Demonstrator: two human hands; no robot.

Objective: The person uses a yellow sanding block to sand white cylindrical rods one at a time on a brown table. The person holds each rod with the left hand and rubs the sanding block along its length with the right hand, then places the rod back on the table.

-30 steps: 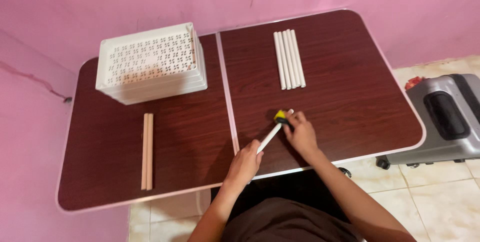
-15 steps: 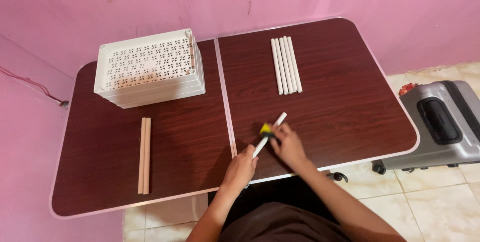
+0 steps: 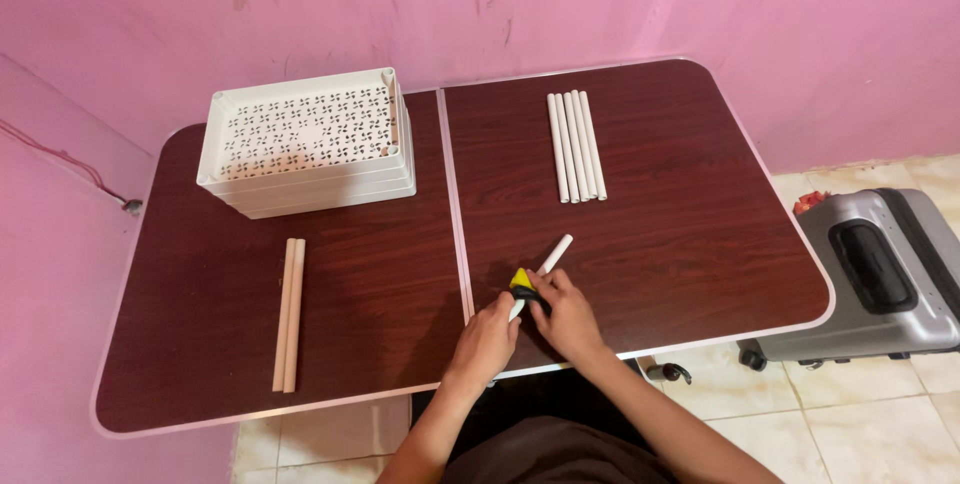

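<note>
Cream sticks: two of them are lying side by side near the left front of the table, long axis running front to back, touching along their length as far as I can tell.
Baskets: a stack of white perforated trays is sitting at the back left; can't really count how many are nested, the lower ones are mostly hiding under the top one.
Left hand: it's curling around the near end of the white tube, so that end is pretty much covered up. Fingers are closed on it.
White tube: it's lying just right of the table's centre seam, near the front edge, long axis going diagonal. The free end is pointing up and to the right, away from the person; the near end is disappearing under both hands.
Yellow and black tool: it's sitting right on the tube where the hands meet. Only a yellow tip and a bit of black are poking out, so honestly can't say exactly what it is.
Right hand: it's gripping that tool, fingers wrapped over it and blocking most of it.
White tube bundle: five-ish tubes are lying parallel at the back right, touching, pointing front to back, well apart from the hands.
Grey case: it's standing on the floor at the far right, partly cut off by the frame edge.
</note>
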